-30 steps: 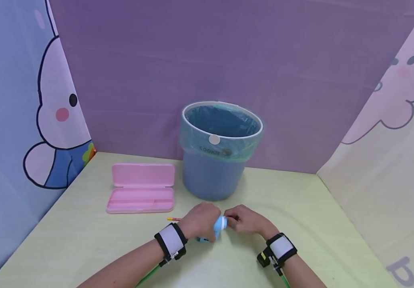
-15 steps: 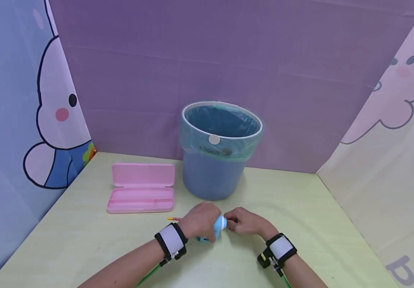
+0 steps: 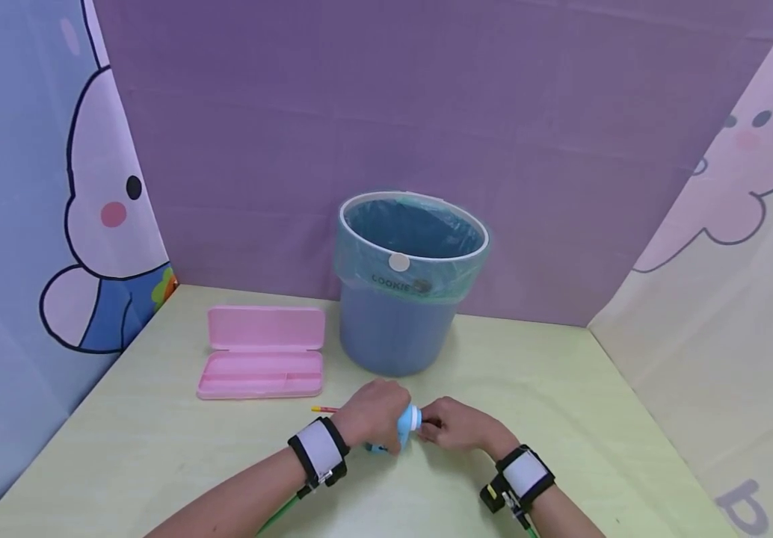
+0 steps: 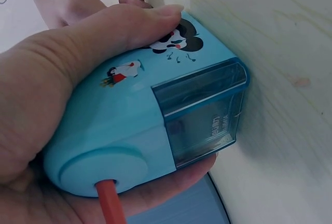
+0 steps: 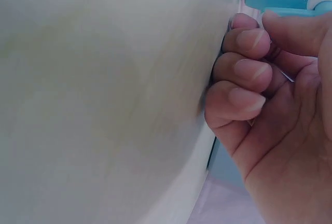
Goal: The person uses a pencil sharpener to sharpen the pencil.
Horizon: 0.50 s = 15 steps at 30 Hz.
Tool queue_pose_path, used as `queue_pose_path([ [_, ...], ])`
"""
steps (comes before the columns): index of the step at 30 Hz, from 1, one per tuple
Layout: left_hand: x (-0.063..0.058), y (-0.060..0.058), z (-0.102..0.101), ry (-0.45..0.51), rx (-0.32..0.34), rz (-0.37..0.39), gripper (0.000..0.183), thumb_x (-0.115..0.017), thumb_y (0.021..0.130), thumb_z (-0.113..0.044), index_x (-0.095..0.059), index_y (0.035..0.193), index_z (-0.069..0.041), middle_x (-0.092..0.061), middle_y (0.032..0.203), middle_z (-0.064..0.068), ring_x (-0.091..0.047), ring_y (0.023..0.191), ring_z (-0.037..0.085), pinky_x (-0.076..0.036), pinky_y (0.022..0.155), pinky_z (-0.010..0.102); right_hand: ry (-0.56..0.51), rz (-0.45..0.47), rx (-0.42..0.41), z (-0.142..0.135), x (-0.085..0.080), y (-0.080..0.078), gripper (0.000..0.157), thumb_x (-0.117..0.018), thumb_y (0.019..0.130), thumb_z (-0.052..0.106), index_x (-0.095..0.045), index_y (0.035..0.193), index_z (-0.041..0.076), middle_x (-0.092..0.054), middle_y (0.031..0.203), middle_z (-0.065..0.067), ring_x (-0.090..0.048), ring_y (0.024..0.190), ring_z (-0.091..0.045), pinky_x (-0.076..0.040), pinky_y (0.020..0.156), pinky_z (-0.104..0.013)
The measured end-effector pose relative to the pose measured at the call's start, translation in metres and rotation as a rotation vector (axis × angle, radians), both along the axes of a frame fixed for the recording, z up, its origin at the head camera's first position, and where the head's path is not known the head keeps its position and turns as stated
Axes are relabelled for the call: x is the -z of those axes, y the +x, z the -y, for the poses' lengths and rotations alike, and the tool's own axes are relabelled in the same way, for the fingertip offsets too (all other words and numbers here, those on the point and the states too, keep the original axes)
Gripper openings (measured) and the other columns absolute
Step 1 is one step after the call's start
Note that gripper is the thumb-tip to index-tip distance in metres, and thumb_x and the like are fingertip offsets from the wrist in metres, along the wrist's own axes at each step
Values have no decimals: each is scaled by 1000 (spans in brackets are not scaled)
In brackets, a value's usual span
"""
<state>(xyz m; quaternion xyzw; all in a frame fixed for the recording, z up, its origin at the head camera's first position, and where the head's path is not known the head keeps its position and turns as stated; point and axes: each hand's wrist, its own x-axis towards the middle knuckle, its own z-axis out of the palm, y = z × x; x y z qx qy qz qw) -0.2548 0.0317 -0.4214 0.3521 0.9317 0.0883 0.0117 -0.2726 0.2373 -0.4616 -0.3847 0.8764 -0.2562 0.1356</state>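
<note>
My left hand (image 3: 374, 411) grips a light-blue pencil sharpener (image 4: 137, 115) on its side, thumb across the cartoon print and fingers underneath. A clear bluish shavings drawer (image 4: 202, 117) shows on the sharpener. A red pencil (image 4: 110, 203) sticks out of its round end; in the head view its yellow tip points left. On the opposite end, my right hand (image 3: 455, 424) pinches the crank with thumb and forefinger, other fingers curled. The right wrist view shows the light-blue crank arm (image 5: 290, 12) beside the thumb; the knob itself is mostly hidden.
An opened pink pencil case (image 3: 262, 364) lies at the left on the pale table (image 3: 158, 448). Behind the hands stands a blue bin (image 3: 393, 329) with a bag liner, close to the purple back wall (image 3: 393, 97). Printed cloth walls flank both sides.
My right hand has shifted slightly down and toward me at the crank. My left hand, the sharpener and the pencil stay nearly in place. The head view has shifted a little.
</note>
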Motion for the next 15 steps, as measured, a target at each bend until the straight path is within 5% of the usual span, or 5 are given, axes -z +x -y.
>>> queue_pose_path([
  [15, 0, 1, 1, 23, -15, -12, 39, -92, 58, -32, -60, 73, -15, -51, 64, -9, -48, 60, 9, -41, 57, 23, -6, -22, -33, 1, -1, 16, 32, -53, 99, 17, -56, 68, 16, -37, 59, 16, -34, 53, 2, -30, 54, -16],
])
